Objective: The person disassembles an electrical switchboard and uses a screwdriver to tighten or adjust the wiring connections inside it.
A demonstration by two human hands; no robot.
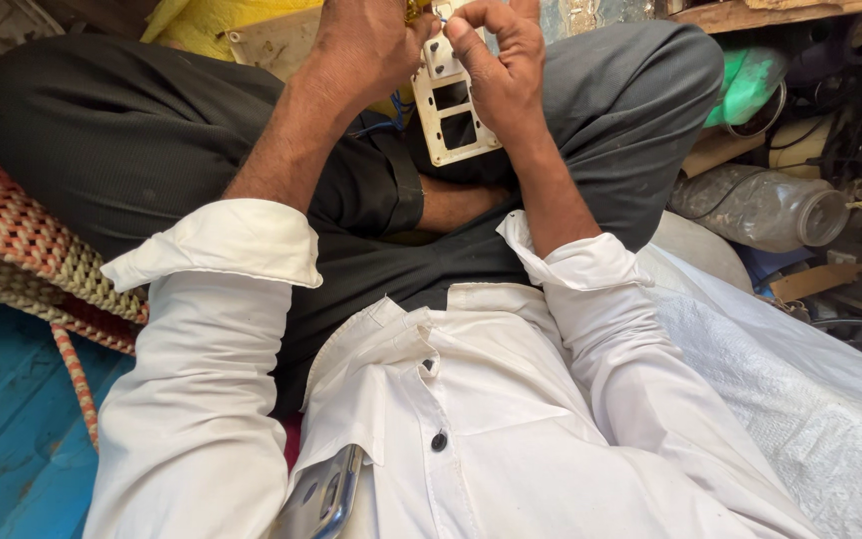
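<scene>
Both hands clamp the cream switch plate (451, 105) at the far edge, above the crossed legs, left hand (366, 45) and right hand (501, 70) pinching its rims — looks light, stiff, brittle plastic.
</scene>
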